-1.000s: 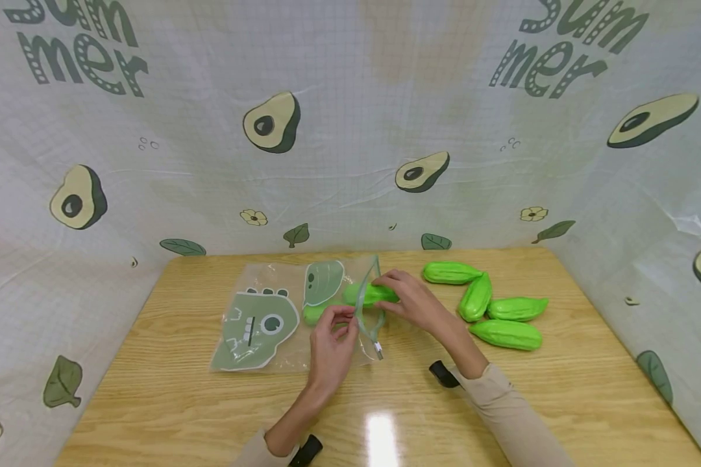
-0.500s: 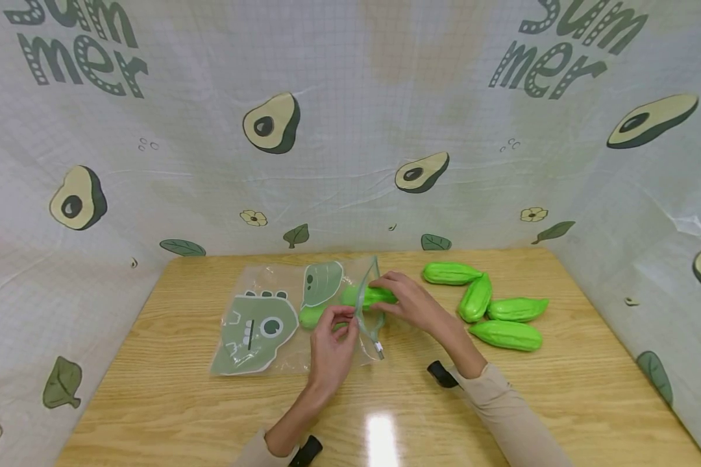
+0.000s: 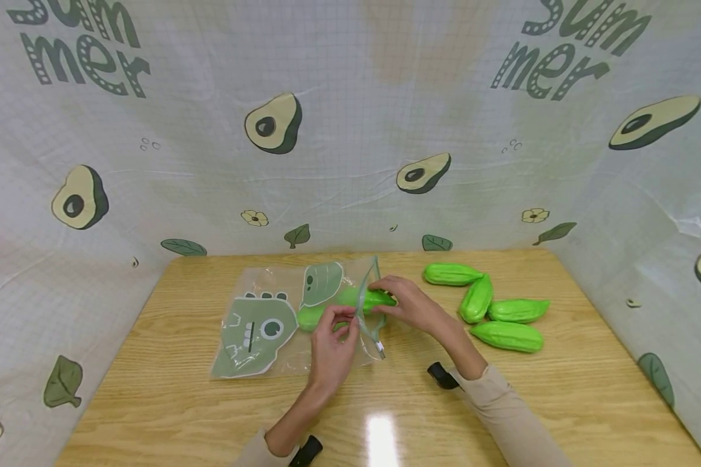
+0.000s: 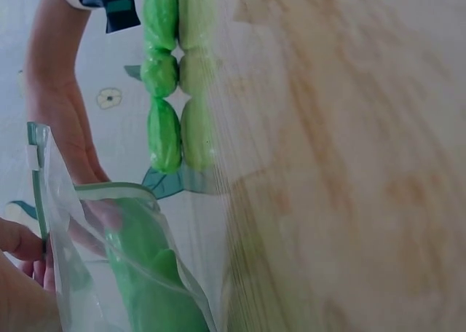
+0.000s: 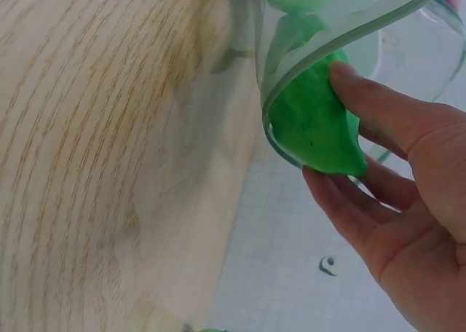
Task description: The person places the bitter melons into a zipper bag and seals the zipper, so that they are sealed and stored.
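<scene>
The left hand [image 3: 332, 347] pinches the open bag [image 3: 257, 331], and the right hand [image 3: 410, 303], half curled, holds a veggie [image 3: 380, 299] partly inside.

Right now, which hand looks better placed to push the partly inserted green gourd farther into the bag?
Probably the right hand: it grips the green gourd by the end outside the bag. The left hand pinches the bag's edge at the opening, so it seems better suited to steadying.

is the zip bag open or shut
Open: the zip bag has a gaping mouth, the left hand pinching its edge while the right hand holds a green vegetable partway through the opening.
</scene>
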Demonstrator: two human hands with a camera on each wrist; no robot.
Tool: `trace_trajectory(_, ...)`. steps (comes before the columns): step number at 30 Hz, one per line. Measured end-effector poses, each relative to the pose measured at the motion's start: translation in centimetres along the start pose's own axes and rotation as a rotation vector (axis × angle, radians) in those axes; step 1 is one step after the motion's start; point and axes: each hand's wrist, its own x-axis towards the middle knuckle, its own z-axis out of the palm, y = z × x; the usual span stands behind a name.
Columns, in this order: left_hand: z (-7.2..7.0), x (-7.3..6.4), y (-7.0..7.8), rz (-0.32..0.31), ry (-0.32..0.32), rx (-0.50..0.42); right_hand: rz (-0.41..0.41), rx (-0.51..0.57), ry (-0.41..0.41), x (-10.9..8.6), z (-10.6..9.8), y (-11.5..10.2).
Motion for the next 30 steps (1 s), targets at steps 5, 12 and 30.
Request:
trace_trajectory(5,-0.02,-0.02,-0.12,0.006,-0.002,0.002,-0.026,0.032,0.004,-0.06,0.1,0.12)
trace_trajectory(12,-0.06,0.04,-0.13,0.015,-0.005,-0.001,-0.022,0.062,0.009,-0.02,0.3,0.3)
trace_trajectory(30,-0.14,0.18,0.11,0.02,-0.009,-0.032,-0.023,0.026,-0.003,0.37,0.41,-0.23)
